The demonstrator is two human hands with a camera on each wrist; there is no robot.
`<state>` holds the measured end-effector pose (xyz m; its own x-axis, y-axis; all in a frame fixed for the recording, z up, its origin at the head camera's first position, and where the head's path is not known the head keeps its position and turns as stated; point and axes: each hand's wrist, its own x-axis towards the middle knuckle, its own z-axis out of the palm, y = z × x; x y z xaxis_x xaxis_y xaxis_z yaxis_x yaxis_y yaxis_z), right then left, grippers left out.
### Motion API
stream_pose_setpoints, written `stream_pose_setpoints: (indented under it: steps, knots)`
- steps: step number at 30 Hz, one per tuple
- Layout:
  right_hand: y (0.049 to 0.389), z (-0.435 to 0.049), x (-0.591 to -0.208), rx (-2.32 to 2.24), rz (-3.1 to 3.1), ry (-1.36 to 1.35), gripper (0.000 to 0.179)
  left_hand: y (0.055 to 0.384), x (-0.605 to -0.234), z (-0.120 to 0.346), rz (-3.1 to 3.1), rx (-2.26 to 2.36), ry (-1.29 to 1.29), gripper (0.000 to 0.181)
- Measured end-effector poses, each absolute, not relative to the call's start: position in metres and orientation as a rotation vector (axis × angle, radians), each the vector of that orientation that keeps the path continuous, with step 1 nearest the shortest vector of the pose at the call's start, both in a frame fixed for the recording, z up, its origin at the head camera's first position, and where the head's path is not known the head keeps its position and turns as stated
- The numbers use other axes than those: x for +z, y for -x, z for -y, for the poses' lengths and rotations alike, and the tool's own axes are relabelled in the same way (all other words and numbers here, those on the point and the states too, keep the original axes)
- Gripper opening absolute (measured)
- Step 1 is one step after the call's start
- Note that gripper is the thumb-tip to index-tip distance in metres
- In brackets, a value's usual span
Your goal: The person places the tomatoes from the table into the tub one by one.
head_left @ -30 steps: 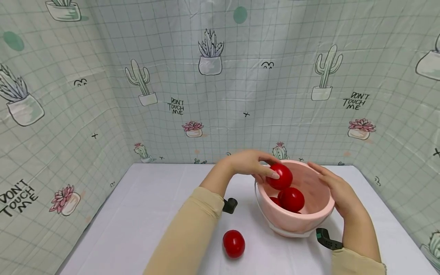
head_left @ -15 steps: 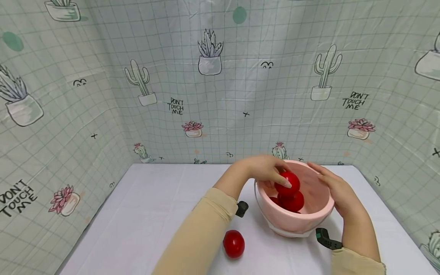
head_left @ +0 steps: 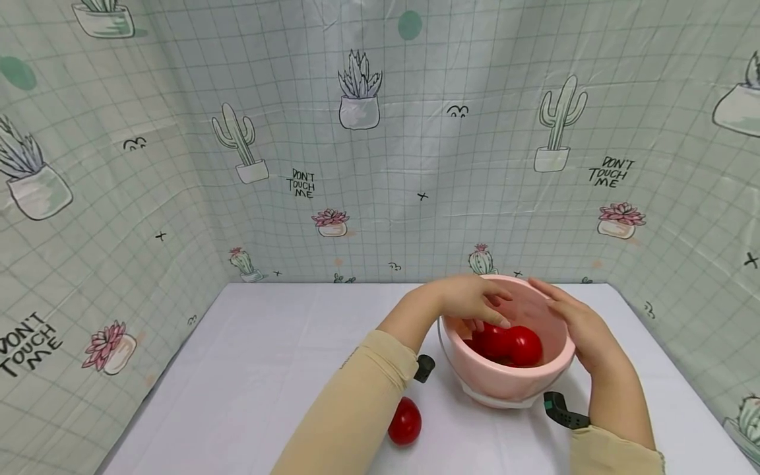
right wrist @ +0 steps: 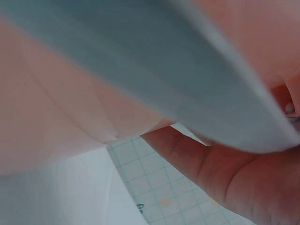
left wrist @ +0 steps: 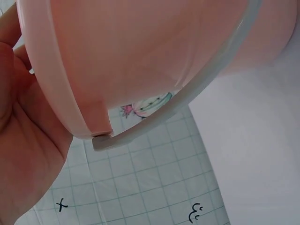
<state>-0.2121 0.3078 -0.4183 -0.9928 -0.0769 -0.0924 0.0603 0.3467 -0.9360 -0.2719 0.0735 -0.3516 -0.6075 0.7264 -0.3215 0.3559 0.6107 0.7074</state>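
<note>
A pink bucket (head_left: pixel 505 386) with a pale handle (left wrist: pixel 206 79) stands upright at the right of the table. Several glossy red round things lie inside, too plain to tell whether fruit or balls; one (head_left: pixel 526 347) shows clearly and another (head_left: pixel 490 343) sits partly beneath my left hand (head_left: pixel 469 300). That hand reaches over the left rim, fingers loosely spread and holding nothing. My right hand (head_left: pixel 578 323) grips the bucket at its right rim; in the right wrist view the handle crosses before it. Another red round thing (head_left: pixel 406 422) lies on the table, partly hidden by my left sleeve.
A white-covered table (head_left: pixel 285 356) extends to the left of the bucket. Patterned cloth (head_left: pixel 380 165) with cactus drawings hangs behind it and along both sides. Each wrist wears a dark camera band, such as the right one (head_left: pixel 564 412).
My left hand has moved right and down into the bucket and let go of the red round thing it held. The one beside it has shifted right. My right hand has stayed at the rim.
</note>
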Motion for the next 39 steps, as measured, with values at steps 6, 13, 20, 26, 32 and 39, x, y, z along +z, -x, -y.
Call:
stream_pose_setpoints:
  steps: [6,13,20,26,32,39]
  knots:
    - [0.213,-0.308,-0.419,-1.723,-2.472,0.006,0.052,0.273,-0.353,-0.072,-2.226,0.829,-0.859,0.058]
    - [0.213,-0.307,-0.418,-1.724,-2.473,0.014,0.053,0.274,-0.352,-0.069,-2.219,0.840,-0.895,0.055]
    - [0.213,-0.307,-0.417,-1.723,-2.476,0.022,0.052,0.274,-0.349,-0.061,-2.228,0.900,-0.933,0.047]
    - [0.213,-0.307,-0.416,-1.716,-2.469,0.010,0.051,0.276,-0.346,-0.047,-2.310,0.933,-0.945,0.037]
    - [0.212,-0.307,-0.416,-1.727,-2.466,0.010,0.051,0.276,-0.343,-0.028,-2.434,0.947,-1.026,0.020]
    - [0.212,-0.306,-0.418,-1.744,-2.468,0.023,0.051,0.271,-0.344,0.003,-2.366,1.095,-0.935,0.018]
